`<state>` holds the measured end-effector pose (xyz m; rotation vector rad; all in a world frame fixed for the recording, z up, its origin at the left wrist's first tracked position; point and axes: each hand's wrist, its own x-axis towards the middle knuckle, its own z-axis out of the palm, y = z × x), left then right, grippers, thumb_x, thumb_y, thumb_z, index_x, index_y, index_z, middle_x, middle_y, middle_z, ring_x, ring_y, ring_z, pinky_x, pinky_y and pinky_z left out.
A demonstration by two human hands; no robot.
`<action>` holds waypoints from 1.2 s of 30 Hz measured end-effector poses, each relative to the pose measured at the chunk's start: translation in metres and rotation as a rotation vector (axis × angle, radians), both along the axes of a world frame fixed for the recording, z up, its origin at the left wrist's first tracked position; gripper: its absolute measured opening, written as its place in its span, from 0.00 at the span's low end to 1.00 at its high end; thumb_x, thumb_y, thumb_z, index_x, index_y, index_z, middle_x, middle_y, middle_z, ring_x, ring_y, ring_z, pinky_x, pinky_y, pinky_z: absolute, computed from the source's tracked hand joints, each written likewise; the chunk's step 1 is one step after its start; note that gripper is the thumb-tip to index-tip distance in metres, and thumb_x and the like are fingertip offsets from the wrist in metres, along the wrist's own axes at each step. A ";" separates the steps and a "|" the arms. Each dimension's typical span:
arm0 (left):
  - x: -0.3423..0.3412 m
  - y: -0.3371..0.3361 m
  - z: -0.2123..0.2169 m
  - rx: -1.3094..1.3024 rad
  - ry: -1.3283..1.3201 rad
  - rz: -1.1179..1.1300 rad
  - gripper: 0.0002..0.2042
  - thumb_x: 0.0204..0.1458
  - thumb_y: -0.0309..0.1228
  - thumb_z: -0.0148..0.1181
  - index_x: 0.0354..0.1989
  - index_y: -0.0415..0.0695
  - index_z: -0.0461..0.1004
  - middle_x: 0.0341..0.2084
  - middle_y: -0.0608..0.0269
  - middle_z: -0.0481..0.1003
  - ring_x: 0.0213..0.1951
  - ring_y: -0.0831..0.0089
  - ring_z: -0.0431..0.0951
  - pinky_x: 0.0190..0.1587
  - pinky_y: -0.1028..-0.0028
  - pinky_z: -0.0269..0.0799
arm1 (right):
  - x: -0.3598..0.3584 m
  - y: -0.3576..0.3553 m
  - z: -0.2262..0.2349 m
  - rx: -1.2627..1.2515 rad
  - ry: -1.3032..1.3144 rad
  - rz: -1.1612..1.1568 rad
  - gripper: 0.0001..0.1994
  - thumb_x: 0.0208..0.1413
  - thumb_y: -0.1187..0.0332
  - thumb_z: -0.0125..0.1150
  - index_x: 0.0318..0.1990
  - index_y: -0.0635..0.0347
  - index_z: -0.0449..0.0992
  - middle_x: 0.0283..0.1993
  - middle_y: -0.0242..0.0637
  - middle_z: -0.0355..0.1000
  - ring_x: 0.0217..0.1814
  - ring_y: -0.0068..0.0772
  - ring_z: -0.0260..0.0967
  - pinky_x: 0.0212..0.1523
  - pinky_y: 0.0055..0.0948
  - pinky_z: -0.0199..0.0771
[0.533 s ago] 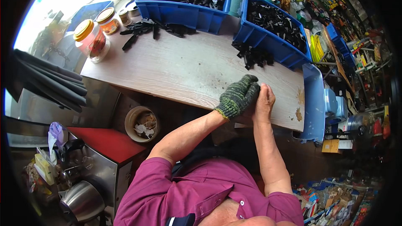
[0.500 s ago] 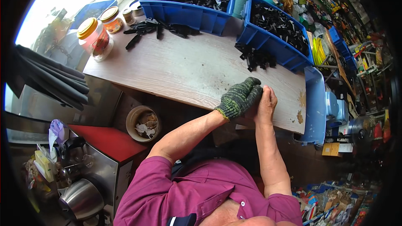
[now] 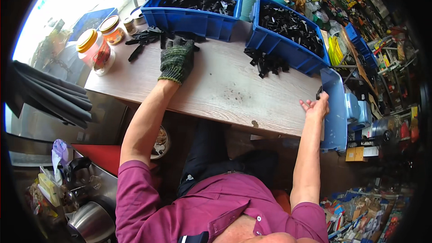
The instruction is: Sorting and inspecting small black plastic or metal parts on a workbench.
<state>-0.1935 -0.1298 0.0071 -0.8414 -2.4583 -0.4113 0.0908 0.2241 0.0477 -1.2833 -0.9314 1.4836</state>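
**Hands spread wide across the worktop**

I see my left hand (image 3: 176, 59), in a dark green knit glove, stretched to the far left of the wooden worktop (image 3: 225, 87). It lies palm down with the fingers spread over a scatter of black plastic clips (image 3: 146, 40). The fingertips touch the clips; I cannot tell whether any clip is gripped.

My right hand (image 3: 316, 106) is bare, at the near right edge of the worktop. Fingers apart, palm up, holding nothing. It sits just beside a shallow light-blue tray (image 3: 335, 108) that hangs off the right end. A small dark piece shows at the tray's edge just above the hand; too small to name.

A second heap of black clips (image 3: 266, 62) lies right of centre, against a blue bin (image 3: 288, 45) full of the same parts. Another blue bin (image 3: 193, 15), also loaded, stands at the far side, just beyond the left hand.

On the far left corner: a clear jar with a yellow lid (image 3: 92, 49), a smaller jar (image 3: 111, 29) behind it.

The two hands are well apart.
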 end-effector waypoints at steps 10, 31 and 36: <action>0.060 0.042 0.000 -0.043 -0.114 -0.314 0.07 0.55 0.32 0.57 0.41 0.50 0.76 0.34 0.55 0.77 0.41 0.53 0.77 0.44 0.55 0.71 | -0.064 -0.040 -0.016 0.039 -0.309 0.577 0.16 0.55 0.59 0.69 0.43 0.59 0.76 0.12 0.27 0.55 0.11 0.24 0.58 0.19 0.37 0.79; 0.064 0.042 0.008 0.116 -0.121 -0.411 0.06 0.56 0.35 0.60 0.37 0.49 0.78 0.31 0.56 0.79 0.40 0.53 0.77 0.41 0.54 0.71 | -0.088 -0.041 -0.018 0.154 -0.566 0.738 0.10 0.54 0.64 0.66 0.37 0.58 0.75 0.18 0.30 0.64 0.12 0.23 0.61 0.15 0.33 0.76; 0.084 0.045 0.015 0.403 -0.113 -0.388 0.09 0.55 0.36 0.66 0.39 0.44 0.81 0.32 0.52 0.81 0.34 0.54 0.80 0.38 0.61 0.76 | -0.064 -0.058 -0.019 0.029 -0.266 0.704 0.13 0.54 0.61 0.68 0.38 0.58 0.74 0.12 0.28 0.59 0.11 0.25 0.62 0.17 0.37 0.80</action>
